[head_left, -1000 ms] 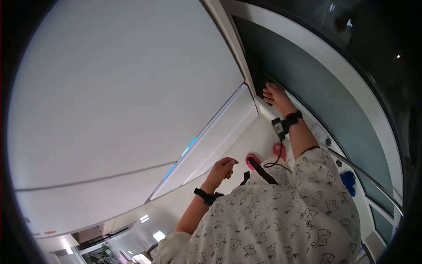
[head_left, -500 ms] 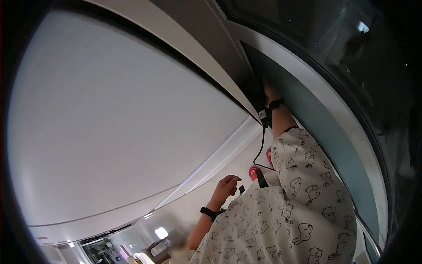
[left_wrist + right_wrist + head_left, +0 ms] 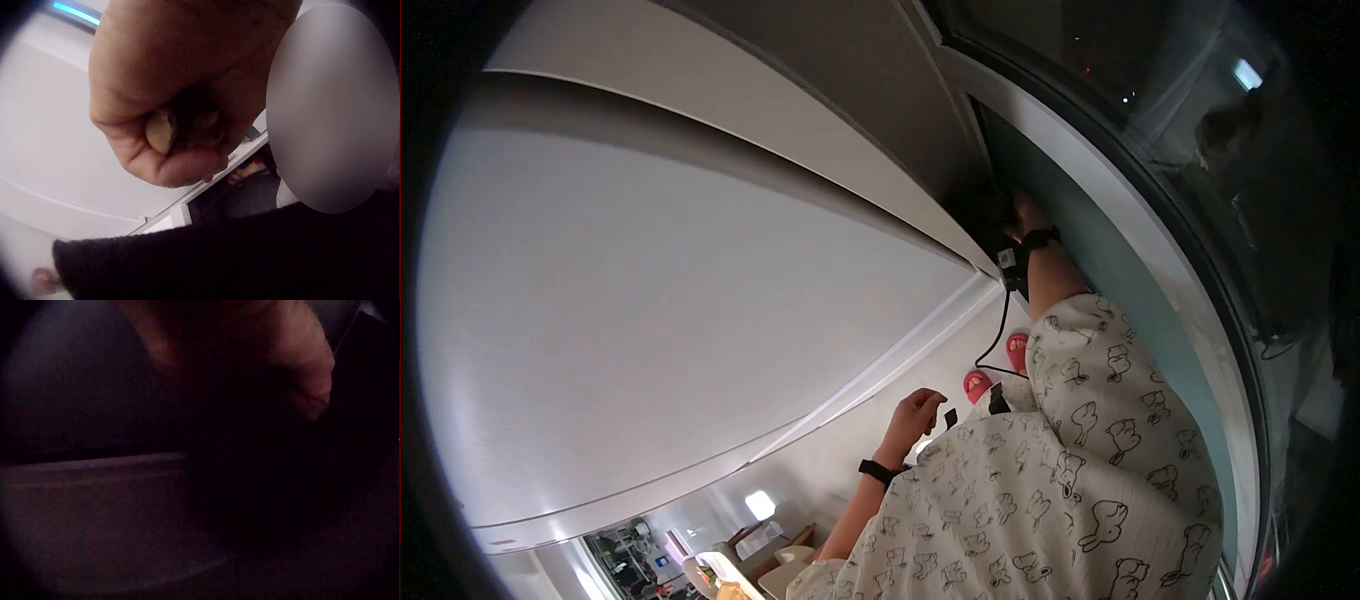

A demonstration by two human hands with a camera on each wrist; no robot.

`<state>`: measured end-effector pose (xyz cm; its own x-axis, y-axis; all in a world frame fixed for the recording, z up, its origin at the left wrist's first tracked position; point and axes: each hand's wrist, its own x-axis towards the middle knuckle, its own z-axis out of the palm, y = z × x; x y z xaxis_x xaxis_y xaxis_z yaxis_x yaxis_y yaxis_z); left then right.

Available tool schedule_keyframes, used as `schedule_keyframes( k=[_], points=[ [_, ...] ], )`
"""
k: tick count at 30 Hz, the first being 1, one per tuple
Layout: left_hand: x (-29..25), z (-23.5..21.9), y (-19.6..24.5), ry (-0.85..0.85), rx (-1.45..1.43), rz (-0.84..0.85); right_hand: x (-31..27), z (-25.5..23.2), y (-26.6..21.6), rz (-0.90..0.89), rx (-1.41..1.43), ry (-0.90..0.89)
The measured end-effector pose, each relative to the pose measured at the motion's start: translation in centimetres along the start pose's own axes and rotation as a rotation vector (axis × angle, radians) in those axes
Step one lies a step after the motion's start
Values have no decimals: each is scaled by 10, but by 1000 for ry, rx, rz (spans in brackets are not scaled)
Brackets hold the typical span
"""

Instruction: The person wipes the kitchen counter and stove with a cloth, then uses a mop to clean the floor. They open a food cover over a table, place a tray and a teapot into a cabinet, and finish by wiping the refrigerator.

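My right hand (image 3: 1020, 214) reaches into a dark gap between a large white panel (image 3: 680, 300) and a dark green window pane (image 3: 1120, 262). Its fingers are hidden in the shadow. The right wrist view is almost black and shows only the edge of the right hand (image 3: 300, 362) over a dim ledge (image 3: 94, 481). A black wrist strap (image 3: 1040, 238) with a cable (image 3: 998, 335) hangs from that arm. My left hand (image 3: 917, 410) hovers by my waist, away from the panel. In the left wrist view the left hand (image 3: 181, 125) has its fingers curled tight into the palm with nothing in them.
Two pink slippers (image 3: 977, 384) (image 3: 1017, 350) stand on the pale floor (image 3: 945, 370) below. A white window frame (image 3: 1100, 160) curves along the right, with dark glass (image 3: 1200, 120) beyond it. A lit room shows far down at the lower left (image 3: 730, 560).
My right hand has gone from the open sill deeper into the dark gap behind the panel's edge. The view has swung upward along the panel. The left hand stays curled by my waist.
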<state>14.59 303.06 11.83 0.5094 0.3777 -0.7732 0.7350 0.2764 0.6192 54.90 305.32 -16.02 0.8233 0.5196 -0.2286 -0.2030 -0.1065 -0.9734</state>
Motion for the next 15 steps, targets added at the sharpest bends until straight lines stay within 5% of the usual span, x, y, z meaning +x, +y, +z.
schedule_keyframes(
  k=[2, 5, 7, 9, 12, 14, 15],
  points=[
    [-2, 1, 4, -7, -1, 12, -8, 3, -7, -266, -104, 64],
    [0, 0, 2, -19, -28, 26, -53, -3, -87, 410, 330, 42],
    [-1, 1, 4, -27, -55, 23, -75, -4, -122, 584, 414, 72],
    [-3, 3, 11, 0, 27, 38, -43, -1, -37, 248, 293, 81],
    [-2, 2, 9, -15, 35, 40, -46, 6, -8, -215, 80, 190],
    [-1, 1, 8, -26, 45, 31, -65, 10, -22, -349, -3, 285],
    [-2, 2, 13, -18, 59, 74, -74, 3, -53, -245, -48, 90]
  ],
)
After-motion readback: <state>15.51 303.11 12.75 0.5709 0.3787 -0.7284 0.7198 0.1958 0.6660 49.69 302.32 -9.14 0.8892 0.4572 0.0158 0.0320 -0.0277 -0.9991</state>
